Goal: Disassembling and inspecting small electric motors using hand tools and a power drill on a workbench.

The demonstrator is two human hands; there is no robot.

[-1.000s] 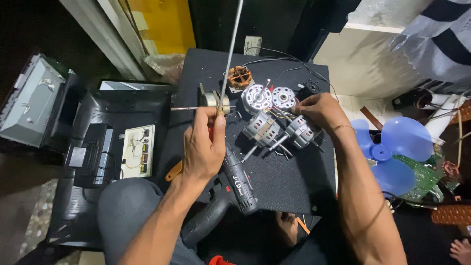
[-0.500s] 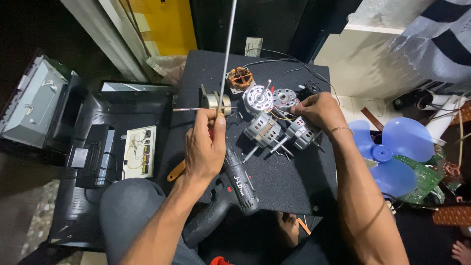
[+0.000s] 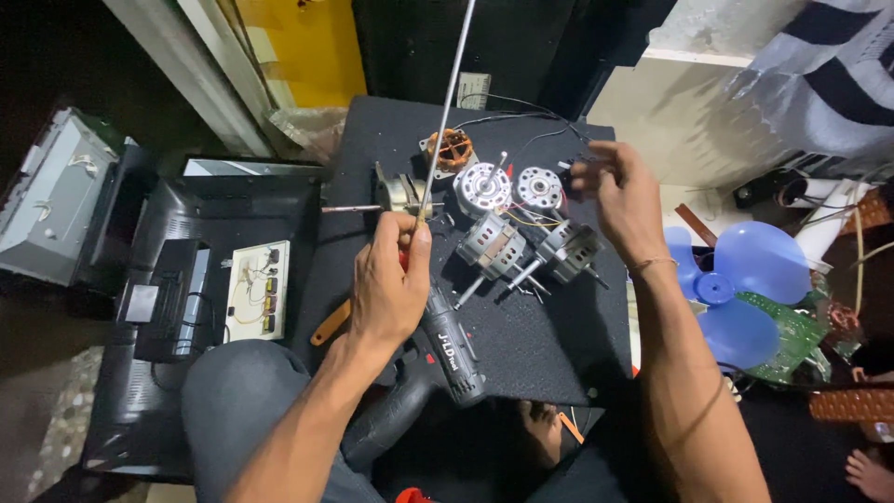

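My left hand (image 3: 389, 284) is closed around a long thin metal rod (image 3: 447, 102) that rises towards the top of the view; something red shows under its fingers. Beside it lies a motor part with a shaft (image 3: 399, 192). My right hand (image 3: 622, 197) hovers over several small fan motors (image 3: 492, 247) on the black mat (image 3: 549, 345). Its fingertips pinch the end of a black wire (image 3: 545, 126). Two round silver motor covers (image 3: 482, 186) and a copper-wound stator (image 3: 453, 149) lie farther back.
A dark cordless drill (image 3: 449, 352) and an orange handle (image 3: 331, 321) lie near my left wrist. At left, a black panel (image 3: 168, 391) carries a white circuit board (image 3: 250, 303). A blue fan blade (image 3: 740, 279) and a green circuit board (image 3: 792, 346) lie at right.
My right hand has lifted off the motors and moved a little back and right, now pinching the wire end. My left hand keeps the rod in the same spot.
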